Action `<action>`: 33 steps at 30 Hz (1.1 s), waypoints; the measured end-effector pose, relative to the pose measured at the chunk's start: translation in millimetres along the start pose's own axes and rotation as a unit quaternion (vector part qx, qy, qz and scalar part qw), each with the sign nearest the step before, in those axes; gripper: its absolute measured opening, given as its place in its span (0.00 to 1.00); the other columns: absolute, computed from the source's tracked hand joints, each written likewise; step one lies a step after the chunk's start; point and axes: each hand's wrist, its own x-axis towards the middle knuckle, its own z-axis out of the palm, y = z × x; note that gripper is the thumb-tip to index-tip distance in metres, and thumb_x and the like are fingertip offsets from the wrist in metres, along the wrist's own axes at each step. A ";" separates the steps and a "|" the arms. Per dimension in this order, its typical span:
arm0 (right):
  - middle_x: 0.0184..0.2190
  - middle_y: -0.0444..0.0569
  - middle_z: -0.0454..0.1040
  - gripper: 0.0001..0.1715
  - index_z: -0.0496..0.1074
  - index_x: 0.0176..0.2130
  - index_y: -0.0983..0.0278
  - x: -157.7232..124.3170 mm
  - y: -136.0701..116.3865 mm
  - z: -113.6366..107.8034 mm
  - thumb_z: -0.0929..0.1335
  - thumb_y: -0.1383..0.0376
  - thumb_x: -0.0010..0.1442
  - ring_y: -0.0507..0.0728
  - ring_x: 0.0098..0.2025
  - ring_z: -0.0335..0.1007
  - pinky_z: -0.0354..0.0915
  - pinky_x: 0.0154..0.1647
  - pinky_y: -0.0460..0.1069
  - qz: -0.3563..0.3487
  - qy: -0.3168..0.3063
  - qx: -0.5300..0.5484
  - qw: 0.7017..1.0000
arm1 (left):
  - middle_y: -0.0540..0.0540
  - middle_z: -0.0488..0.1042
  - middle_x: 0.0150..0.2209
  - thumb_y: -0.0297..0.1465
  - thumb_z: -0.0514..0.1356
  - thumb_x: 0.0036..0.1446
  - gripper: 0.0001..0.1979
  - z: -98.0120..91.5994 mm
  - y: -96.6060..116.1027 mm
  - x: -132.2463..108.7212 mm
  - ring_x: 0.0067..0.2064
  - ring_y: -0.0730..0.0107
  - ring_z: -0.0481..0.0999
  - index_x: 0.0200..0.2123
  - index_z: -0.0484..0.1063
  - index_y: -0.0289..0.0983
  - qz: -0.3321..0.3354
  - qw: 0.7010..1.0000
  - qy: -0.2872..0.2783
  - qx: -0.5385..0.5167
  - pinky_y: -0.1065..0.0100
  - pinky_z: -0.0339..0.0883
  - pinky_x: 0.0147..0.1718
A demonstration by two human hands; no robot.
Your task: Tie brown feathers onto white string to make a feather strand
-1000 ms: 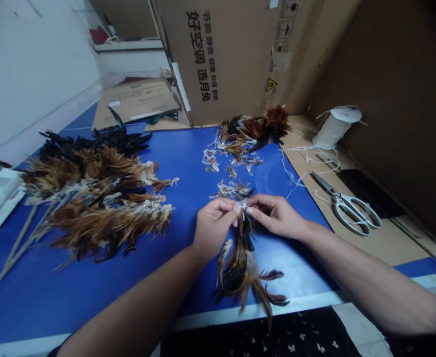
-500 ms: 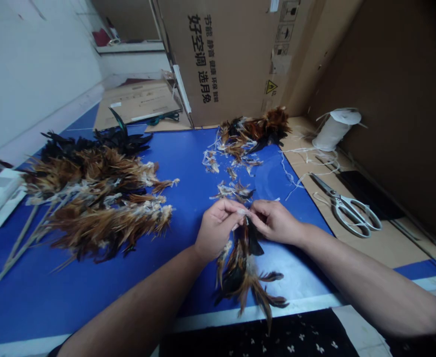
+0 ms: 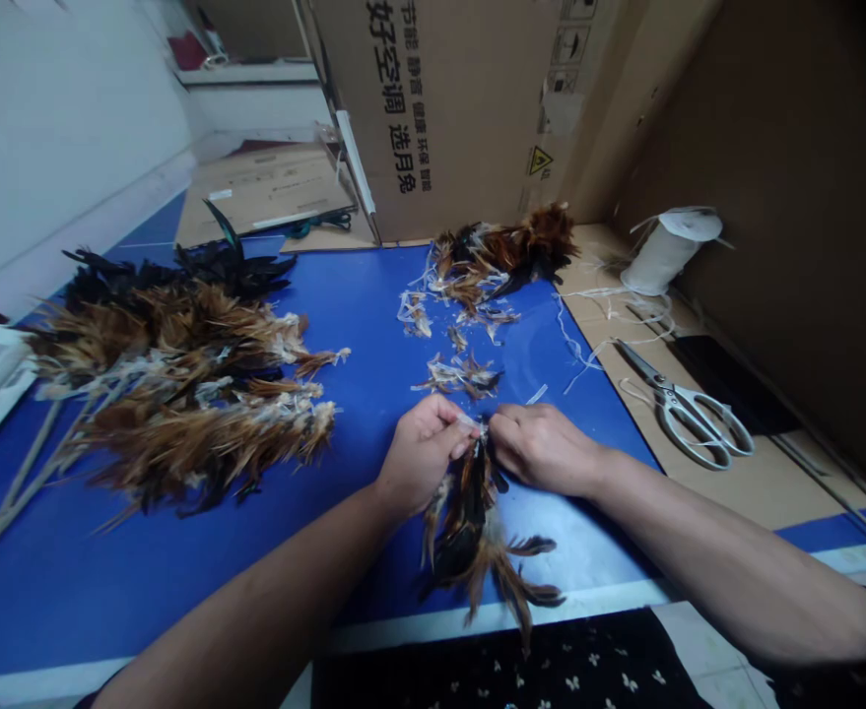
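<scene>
Near the front of the blue table, my left hand (image 3: 422,453) pinches the pale bound top of a feather bundle (image 3: 477,512), whose brown and black feathers fan down toward the table's front edge. My right hand (image 3: 543,448) is closed beside the same top, its fingertips curled; what they hold is too small to make out. A short white strip (image 3: 537,394) shows just behind my right hand. Loose feather scraps (image 3: 462,375) lie beyond both hands.
Large feather bunches (image 3: 203,394) cover the left of the table (image 3: 359,295). More feathers (image 3: 506,251) lie at the back. On cardboard at the right are scissors (image 3: 691,414) and a white string spool (image 3: 670,251). Cardboard boxes (image 3: 469,118) stand behind.
My right hand has turned so its knuckles face up, and its fingers have curled in more. The white strip behind it now shows longer. The whole view has shifted slightly.
</scene>
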 end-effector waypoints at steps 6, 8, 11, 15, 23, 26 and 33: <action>0.29 0.46 0.70 0.13 0.68 0.34 0.64 2.7 3.3 -2.5 0.61 0.67 0.72 0.52 0.28 0.60 0.55 0.30 0.48 0.010 0.043 0.047 0.998 | 0.48 0.76 0.26 0.32 0.71 0.53 0.12 -2.9 8.0 5.8 0.24 0.78 0.67 0.30 0.71 0.35 0.001 1.000 0.011 0.012 0.73 0.57 0.26; 0.30 0.46 0.71 0.13 0.70 0.35 0.63 3.5 6.0 -5.4 0.62 0.66 0.73 0.52 0.30 0.63 0.59 0.31 0.47 0.022 0.056 0.098 0.993 | 0.47 0.76 0.26 0.33 0.71 0.54 0.11 -3.7 10.9 8.1 0.24 0.77 0.68 0.31 0.71 0.36 0.006 1.000 0.011 0.019 0.74 0.56 0.24; 0.32 0.48 0.73 0.09 0.73 0.40 0.63 3.6 9.8 -10.5 0.65 0.65 0.72 0.53 0.33 0.68 0.64 0.35 0.48 0.041 0.083 0.172 0.981 | 0.46 0.77 0.27 0.34 0.70 0.56 0.10 -4.0 13.8 9.0 0.24 0.76 0.69 0.32 0.73 0.35 0.019 0.999 -0.016 0.040 0.73 0.57 0.23; 0.34 0.49 0.75 0.07 0.75 0.42 0.63 3.9 10.8 -15.6 0.66 0.65 0.70 0.54 0.34 0.70 0.67 0.38 0.49 0.046 0.092 0.242 0.965 | 0.49 0.75 0.22 0.35 0.70 0.55 0.11 -2.0 18.1 8.0 0.22 0.77 0.68 0.32 0.72 0.36 0.014 0.997 -0.014 0.071 0.73 0.58 0.22; 0.29 0.47 0.73 0.08 0.76 0.38 0.65 6.6 5.8 -18.7 0.69 0.64 0.69 0.52 0.30 0.67 0.66 0.35 0.48 0.089 0.115 0.301 0.943 | 0.51 0.75 0.21 0.31 0.71 0.50 0.14 1.4 21.3 10.1 0.16 0.80 0.65 0.32 0.68 0.37 -0.021 0.996 0.029 0.080 0.76 0.54 0.16; 0.28 0.46 0.72 0.09 0.77 0.37 0.64 6.9 3.5 -18.2 0.69 0.62 0.68 0.52 0.29 0.67 0.65 0.33 0.47 0.094 0.121 0.309 0.939 | 0.50 0.76 0.21 0.32 0.71 0.50 0.13 1.1 18.9 10.5 0.16 0.80 0.65 0.31 0.68 0.37 -0.036 0.995 0.041 0.081 0.76 0.54 0.15; 0.29 0.47 0.74 0.10 0.76 0.38 0.64 6.9 -0.4 -17.8 0.69 0.62 0.69 0.52 0.30 0.68 0.66 0.33 0.48 0.088 0.113 0.312 0.939 | 0.49 0.75 0.20 0.34 0.73 0.48 0.13 2.9 17.1 9.7 0.15 0.80 0.64 0.29 0.73 0.35 -0.064 0.992 0.080 0.078 0.76 0.52 0.13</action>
